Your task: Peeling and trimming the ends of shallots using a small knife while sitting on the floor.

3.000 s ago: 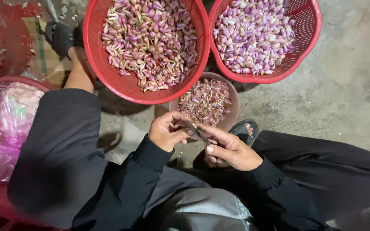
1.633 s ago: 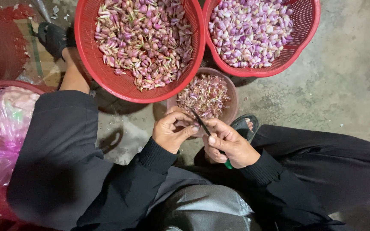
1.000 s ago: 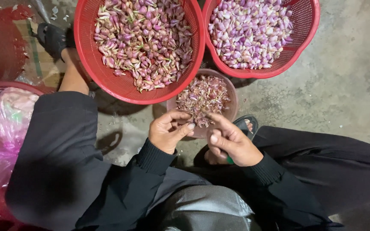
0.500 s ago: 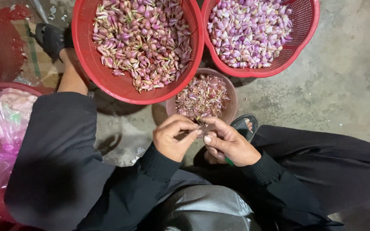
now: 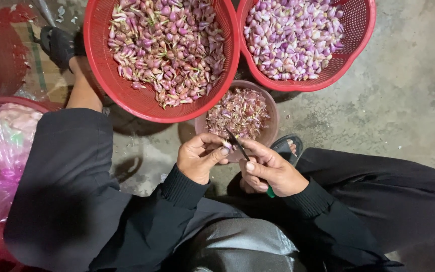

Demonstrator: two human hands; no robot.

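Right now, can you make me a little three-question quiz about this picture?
1. True or false: the right hand holds a knife.
2. Which basket holds the peeled, cleaner-looking shallots? A) the left basket B) the right basket
3. Fill in: the small bowl below the baskets holds purple ____.

Key
1. True. The dark blade sticks out towards the left hand, which pinches a small shallot.
2. B. The left basket's shallots still have roots and stalks.
3. Peelings.
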